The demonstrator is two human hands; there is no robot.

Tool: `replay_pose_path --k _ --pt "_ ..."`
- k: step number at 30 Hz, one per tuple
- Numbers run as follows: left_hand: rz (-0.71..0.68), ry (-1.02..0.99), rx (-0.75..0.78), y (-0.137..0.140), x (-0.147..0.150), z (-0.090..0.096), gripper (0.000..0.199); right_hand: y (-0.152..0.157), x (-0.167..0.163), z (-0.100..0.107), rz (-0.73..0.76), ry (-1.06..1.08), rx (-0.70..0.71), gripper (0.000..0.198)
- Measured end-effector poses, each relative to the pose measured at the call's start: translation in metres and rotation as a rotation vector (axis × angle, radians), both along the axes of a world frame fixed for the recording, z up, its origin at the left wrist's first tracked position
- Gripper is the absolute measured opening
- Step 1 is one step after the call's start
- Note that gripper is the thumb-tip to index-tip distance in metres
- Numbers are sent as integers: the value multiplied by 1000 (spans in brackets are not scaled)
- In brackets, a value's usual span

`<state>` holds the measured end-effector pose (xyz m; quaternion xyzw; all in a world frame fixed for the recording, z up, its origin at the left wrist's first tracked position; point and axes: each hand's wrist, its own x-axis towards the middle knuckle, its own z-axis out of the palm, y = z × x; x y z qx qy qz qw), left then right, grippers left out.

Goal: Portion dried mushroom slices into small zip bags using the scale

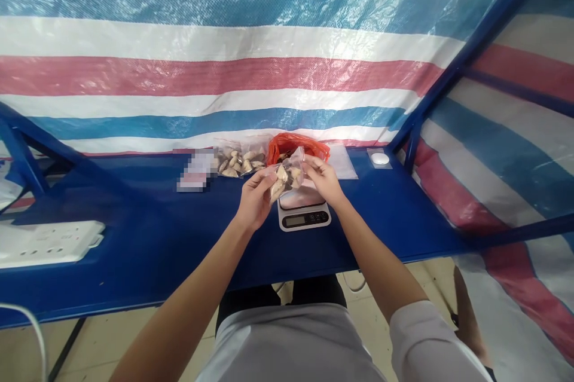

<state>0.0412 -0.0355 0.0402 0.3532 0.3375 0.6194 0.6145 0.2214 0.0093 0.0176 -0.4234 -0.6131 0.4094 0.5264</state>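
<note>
Between my two hands is a clear plastic bag (283, 182) with pale, chunky pieces inside. My left hand (256, 198) is closed on its left side, and my right hand (323, 179) pinches its upper right edge. The bag is held tilted above a white digital kitchen scale (305, 219), whose plate is partly hidden by the bag and my right hand. Just behind lies a red plastic bag (299, 144), with its mouth open and something dark inside. Left of it, filled clear bags (240, 161) of similar pale pieces lie side by side.
Flat clear bags (344, 162) lie right of the red bag. A small packet with a white round item (380, 158) is farther right. A white power strip (54, 243) sits on the blue table (179, 244) at left. Striped sheeting (233, 77) and blue frame bars (430, 92) enclose the table.
</note>
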Motion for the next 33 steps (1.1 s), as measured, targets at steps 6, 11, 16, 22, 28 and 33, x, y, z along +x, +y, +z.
replay_pose_path --k 6,11,16,22,28,33 --pt "-12 -25 -72 7 -12 -5 34 -1 0 5 -103 123 -125 50" --pt "116 226 40 20 -38 -15 32 5 0 3 -108 132 -206 46" --pt "359 717 307 26 -58 -12 27 9 -4 2 -55 143 -225 40" --pt "177 1011 519 25 -39 5 27 9 -10 8 -39 93 -223 36" --pt "-17 968 388 41 -12 11 26 5 -14 23 -3 84 -228 29" --pt "-97 731 121 51 -1 7 28 2 -12 22 6 13 -174 29"
